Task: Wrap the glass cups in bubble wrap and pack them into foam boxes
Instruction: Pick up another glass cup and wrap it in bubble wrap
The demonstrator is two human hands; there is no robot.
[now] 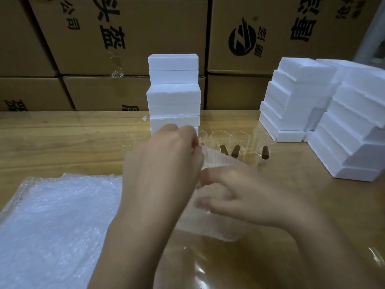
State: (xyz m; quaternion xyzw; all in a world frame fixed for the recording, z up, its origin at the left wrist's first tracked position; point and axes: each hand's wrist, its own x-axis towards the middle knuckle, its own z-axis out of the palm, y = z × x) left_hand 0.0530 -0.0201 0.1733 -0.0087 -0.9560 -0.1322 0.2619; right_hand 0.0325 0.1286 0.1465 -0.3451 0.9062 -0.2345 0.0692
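On the head camera I see the left hand (164, 161) with fingers curled, pinching the upper edge of a bubble wrap sheet (216, 161) and holding it raised. The right hand (256, 197) lies with fairly straight fingers and thumb pressing the same sheet against the wooden table (62, 142). I cannot tell whether a cup sits inside the sheet. Bare glass cups (220, 138) stand in a row just behind the hands, in front of a tall foam box stack (174, 94). A bubble wrap pile (58, 215) lies at left.
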